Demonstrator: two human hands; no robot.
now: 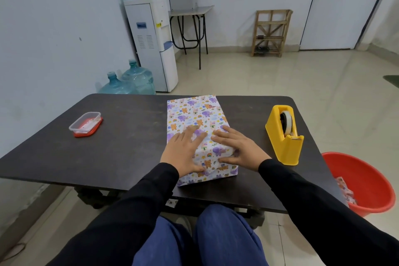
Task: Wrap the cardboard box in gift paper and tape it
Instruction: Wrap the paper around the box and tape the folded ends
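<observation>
1. Nearest the camera are the person's knees in blue trousers (200,239), with two black sleeves (138,201) reaching forward over the near edge of a dark table (129,136)
2. The box (194,112) lies in the middle of the table, straight ahead of the person. Its long axis runs away from them, and patterned gift paper (208,176) covers every side that shows; no cardboard is visible
3. The left hand (183,153) lies flat on the near left part of the box top, fingers straight and slightly spread, pressing the paper and gripping nothing
4. The right hand (235,149) lies flat on the near right part of the top in the same way, fingers straight, thumb towards the near end, holding nothing
5. At the near end the paper sticks out loose below the thumbs, so that end looks not yet folded and taped
6. A yellow tape dispenser (285,134) stands just right of the box. It is nearer the right hand, so that hand looks best placed to fetch tape while the left pins the paper
</observation>
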